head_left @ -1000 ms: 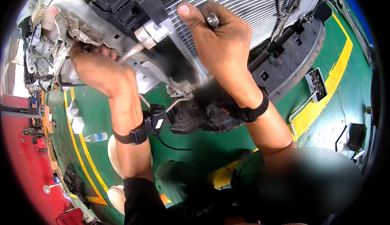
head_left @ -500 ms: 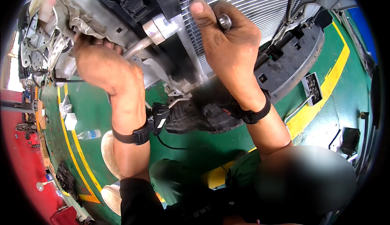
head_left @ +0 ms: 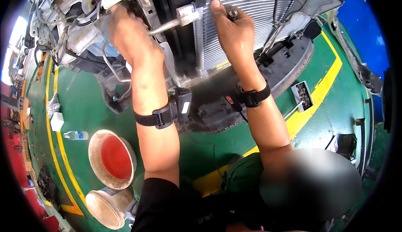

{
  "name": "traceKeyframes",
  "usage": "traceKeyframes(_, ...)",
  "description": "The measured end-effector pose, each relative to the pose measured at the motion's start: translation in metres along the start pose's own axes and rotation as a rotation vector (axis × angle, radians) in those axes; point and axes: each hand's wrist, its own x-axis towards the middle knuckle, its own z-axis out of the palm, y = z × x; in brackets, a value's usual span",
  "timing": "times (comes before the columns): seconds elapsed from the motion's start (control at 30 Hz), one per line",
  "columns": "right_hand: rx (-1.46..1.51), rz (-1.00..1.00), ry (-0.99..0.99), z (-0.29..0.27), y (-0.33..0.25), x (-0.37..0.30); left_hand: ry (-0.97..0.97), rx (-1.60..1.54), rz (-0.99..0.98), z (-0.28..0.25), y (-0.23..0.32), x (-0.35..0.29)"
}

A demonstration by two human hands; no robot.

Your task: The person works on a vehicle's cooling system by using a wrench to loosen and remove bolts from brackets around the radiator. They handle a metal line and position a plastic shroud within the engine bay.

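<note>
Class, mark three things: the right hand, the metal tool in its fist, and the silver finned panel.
Right hand [head_left: 237,33]: head view, back of the hand.
Metal tool [head_left: 233,12]: head view, its exposed end.
Silver finned panel [head_left: 264,11]: head view, its fins.

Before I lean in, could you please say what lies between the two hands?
The head view shows a metal pipe, then the radiator edge, between left hand and right hand.

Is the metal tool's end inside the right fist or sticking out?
Sticking out: the metal tool shows a round end poking from the closed right hand; its other end is hidden.
</note>
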Motion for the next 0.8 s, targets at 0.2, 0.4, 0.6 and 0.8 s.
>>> traceKeyframes(0.2,0.477,0.362,-0.214,-0.017,-0.027,-0.004,-0.276,-0.079,-0.165,-0.021,0.001,-0.014)
traceKeyframes(0.4,0.723,0.597,-0.330,-0.023,-0.053,-0.009,-0.270,0.122,-0.140,-0.019,0.008,-0.013)
traceKeyframes(0.6,0.736,0.738,-0.413,-0.035,-0.057,-0.015,-0.191,0.039,-0.117,-0.012,-0.005,-0.012)
traceKeyframes(0.8,0.467,0.596,-0.421,-0.031,-0.085,-0.030,-0.236,0.040,-0.144,-0.012,-0.003,-0.009)
